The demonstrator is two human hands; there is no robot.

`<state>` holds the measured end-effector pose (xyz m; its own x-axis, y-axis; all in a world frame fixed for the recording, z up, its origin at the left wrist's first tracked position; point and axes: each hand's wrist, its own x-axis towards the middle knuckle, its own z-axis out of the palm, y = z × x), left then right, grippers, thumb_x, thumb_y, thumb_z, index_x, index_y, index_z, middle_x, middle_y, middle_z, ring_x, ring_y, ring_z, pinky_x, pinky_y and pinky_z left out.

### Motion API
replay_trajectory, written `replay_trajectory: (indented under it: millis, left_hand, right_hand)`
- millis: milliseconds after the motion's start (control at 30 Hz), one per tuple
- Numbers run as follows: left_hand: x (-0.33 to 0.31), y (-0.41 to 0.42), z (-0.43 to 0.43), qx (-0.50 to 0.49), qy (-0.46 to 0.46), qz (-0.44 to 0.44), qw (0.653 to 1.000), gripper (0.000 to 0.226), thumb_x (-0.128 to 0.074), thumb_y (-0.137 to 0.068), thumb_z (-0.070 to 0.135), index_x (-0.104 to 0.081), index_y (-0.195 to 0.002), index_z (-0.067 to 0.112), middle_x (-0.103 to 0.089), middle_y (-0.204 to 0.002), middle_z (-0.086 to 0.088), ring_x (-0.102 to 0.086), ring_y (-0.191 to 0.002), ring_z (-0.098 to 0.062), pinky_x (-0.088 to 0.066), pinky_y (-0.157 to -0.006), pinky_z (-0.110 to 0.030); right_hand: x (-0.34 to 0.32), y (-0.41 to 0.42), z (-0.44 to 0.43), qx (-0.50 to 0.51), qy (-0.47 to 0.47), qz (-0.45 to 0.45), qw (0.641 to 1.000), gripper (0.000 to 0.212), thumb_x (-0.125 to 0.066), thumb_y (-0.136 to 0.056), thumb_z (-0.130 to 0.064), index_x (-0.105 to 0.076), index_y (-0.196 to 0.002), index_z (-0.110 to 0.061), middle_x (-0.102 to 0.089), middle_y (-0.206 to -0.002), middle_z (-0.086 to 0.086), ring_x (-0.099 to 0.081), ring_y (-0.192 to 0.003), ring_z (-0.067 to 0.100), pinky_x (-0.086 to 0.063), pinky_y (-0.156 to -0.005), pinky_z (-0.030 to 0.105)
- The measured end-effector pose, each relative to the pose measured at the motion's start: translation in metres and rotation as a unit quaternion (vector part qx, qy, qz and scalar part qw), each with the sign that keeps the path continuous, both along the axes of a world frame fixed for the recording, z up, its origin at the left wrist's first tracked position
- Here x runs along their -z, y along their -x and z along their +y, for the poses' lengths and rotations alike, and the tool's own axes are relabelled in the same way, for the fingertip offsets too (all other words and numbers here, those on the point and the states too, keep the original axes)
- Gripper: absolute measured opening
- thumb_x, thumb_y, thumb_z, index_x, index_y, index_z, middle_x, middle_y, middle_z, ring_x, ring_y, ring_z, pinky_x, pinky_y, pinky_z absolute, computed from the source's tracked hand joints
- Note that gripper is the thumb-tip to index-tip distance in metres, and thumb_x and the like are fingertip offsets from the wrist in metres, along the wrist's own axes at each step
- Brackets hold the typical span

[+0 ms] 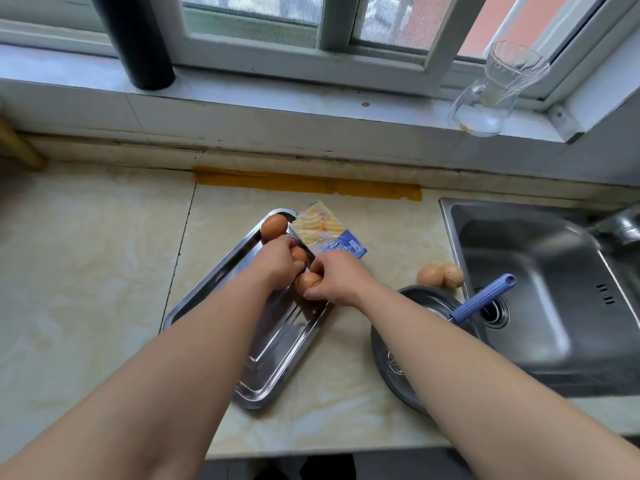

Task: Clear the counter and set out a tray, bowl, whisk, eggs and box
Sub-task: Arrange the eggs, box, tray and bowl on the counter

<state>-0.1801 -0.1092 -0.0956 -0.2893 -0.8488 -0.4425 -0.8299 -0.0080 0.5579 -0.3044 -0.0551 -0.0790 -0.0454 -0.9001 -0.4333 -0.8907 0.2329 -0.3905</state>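
Forearms nearest, both stretched forward over the counter (86, 271). It is pale marbled stone, with a steel sink (540, 289) let into its right end.

Tray (273, 362): steel, lying slantwise at mid-counter. Judged stiff, light and slick. Best lifted by two opposite rims.

Bowl (384, 368): steel, just right of the tray and near the sink, partly hidden by the right forearm.

Box (327, 230): yellow-and-blue carton, tilted at the tray's far right edge. Cannot tell whether it rests on the rim. Card, so probably light and crushable. Hold by the flat sides.

Whisk (485, 296): stands in the bowl, blue ribbed handle leaning out toward the sink. The ribbing should give a sure grip.

Eggs, all brown:
- Far egg (273, 226) lies loose in the tray's far corner.
- Middle egg (299, 255) sits in the left hand (280, 259), fingers curled round it.
- Cracked egg (306, 283) is pinched by the thumb and fingertips of the right hand (337, 278), over the tray, with a crack line across the shell.
- Paler pair (440, 276) sits on the counter between bowl and sink rim. Cannot tell whether these are whole eggs or empty shells.

Judgement: the shells are brittle and round, so they are likely to roll on the slick steel. The cracked one may leak if squeezed, so cradle it from below with light side pressure.
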Motion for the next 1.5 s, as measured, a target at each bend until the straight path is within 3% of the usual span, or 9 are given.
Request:
replay_trajectory:
  millis: [200, 300, 367, 433, 533, 667, 867, 1200, 1500]
  left_hand:
    - [-0.002, 0.002, 0.01, -0.047, -0.019, -0.005, 0.999, 0.04, -0.047, -0.095, 0.025, -0.041, -0.128, 0.004, -0.057, -0.123, -0.017, -0.055, -0.112, -0.034, -0.042, -0.09, -0.037]
    - [-0.015, 0.007, 0.011, -0.055, 0.002, 0.014, 0.998, 0.005, -0.045, -0.094, 0.019, -0.05, -0.096, 0.017, -0.057, -0.106, -0.014, -0.055, -0.098, -0.03, -0.038, -0.079, -0.033]
    - [-0.03, 0.016, 0.008, -0.081, 0.032, 0.036, 0.996, 0.016, -0.046, -0.092, 0.016, -0.043, -0.076, 0.019, -0.051, -0.093, -0.01, -0.053, -0.088, -0.028, -0.039, -0.074, -0.032]
    - [-0.044, 0.026, 0.005, -0.106, 0.05, 0.057, 0.991, 0.013, -0.048, -0.089, 0.019, -0.056, -0.095, 0.011, -0.057, -0.092, -0.012, -0.058, -0.093, -0.036, -0.047, -0.078, -0.035]
    - [-0.065, 0.052, 0.01, -0.116, 0.042, 0.068, 0.99, 0.043, -0.05, -0.092, 0.027, -0.046, -0.13, 0.007, -0.061, -0.116, -0.011, -0.057, -0.107, -0.03, -0.044, -0.09, -0.031]
    - [-0.074, 0.098, 0.02, -0.091, 0.034, 0.1, 0.99, 0.042, -0.05, -0.092, 0.026, -0.046, -0.13, 0.008, -0.058, -0.125, -0.01, -0.054, -0.114, -0.03, -0.04, -0.089, -0.026]
    - [-0.057, 0.173, 0.036, -0.075, -0.007, 0.112, 0.991, 0.035, -0.048, -0.093, 0.024, -0.053, -0.122, 0.004, -0.061, -0.12, -0.016, -0.057, -0.11, -0.032, -0.044, -0.092, -0.034]
    - [-0.018, 0.237, 0.038, -0.049, -0.031, 0.08, 0.995, 0.037, -0.048, -0.093, 0.025, -0.053, -0.123, 0.005, -0.062, -0.117, -0.016, -0.058, -0.105, -0.03, -0.044, -0.085, -0.034]
    - [-0.006, 0.248, 0.039, -0.035, -0.029, 0.049, 0.998, 0.035, -0.055, -0.09, 0.025, -0.056, -0.121, 0.009, -0.063, -0.117, -0.012, -0.059, -0.106, -0.028, -0.044, -0.085, -0.032]
  right_hand:
    - [-0.013, 0.021, 0.007, 0.043, 0.024, -0.041, 0.998, 0.027, -0.073, -0.061, -0.033, -0.07, -0.081, -0.015, -0.069, -0.082, 0.005, -0.06, -0.074, 0.017, -0.053, -0.067, 0.034]
    - [-0.026, 0.036, 0.007, 0.083, 0.044, -0.068, 0.993, 0.028, -0.075, -0.057, -0.031, -0.071, -0.078, -0.012, -0.071, -0.082, 0.008, -0.055, -0.068, 0.016, -0.055, -0.069, 0.038]
    - [-0.038, 0.049, 0.007, 0.106, 0.048, -0.087, 0.989, 0.029, -0.079, -0.058, -0.03, -0.072, -0.08, -0.013, -0.071, -0.082, 0.007, -0.058, -0.07, 0.017, -0.053, -0.066, 0.035]
    - [-0.048, 0.066, 0.006, 0.139, 0.059, -0.113, 0.982, 0.028, -0.081, -0.06, -0.027, -0.07, -0.082, -0.014, -0.071, -0.083, 0.006, -0.06, -0.073, 0.018, -0.052, -0.067, 0.032]
    - [-0.064, 0.098, 0.007, 0.183, 0.081, -0.122, 0.972, 0.042, -0.081, -0.062, -0.029, -0.066, -0.1, -0.018, -0.068, -0.094, 0.003, -0.065, -0.082, 0.02, -0.054, -0.074, 0.034]
    - [-0.075, 0.148, 0.013, 0.213, 0.093, -0.086, 0.969, 0.036, -0.075, -0.07, -0.029, -0.064, -0.102, -0.015, -0.068, -0.098, 0.004, -0.065, -0.088, 0.022, -0.054, -0.078, 0.036]
    - [-0.061, 0.206, 0.02, 0.28, 0.074, -0.045, 0.956, 0.026, -0.065, -0.071, -0.028, -0.069, -0.082, -0.005, -0.063, -0.073, 0.007, -0.061, -0.071, 0.025, -0.05, -0.065, 0.033]
    - [-0.019, 0.244, 0.011, 0.262, 0.008, 0.007, 0.965, 0.025, -0.06, -0.073, -0.029, -0.066, -0.086, -0.009, -0.067, -0.083, 0.007, -0.065, -0.076, 0.025, -0.056, -0.07, 0.035]
    - [-0.005, 0.248, 0.008, 0.254, -0.013, 0.013, 0.967, 0.018, -0.064, -0.075, -0.026, -0.064, -0.086, -0.011, -0.064, -0.079, 0.004, -0.061, -0.071, 0.021, -0.042, -0.054, 0.026]
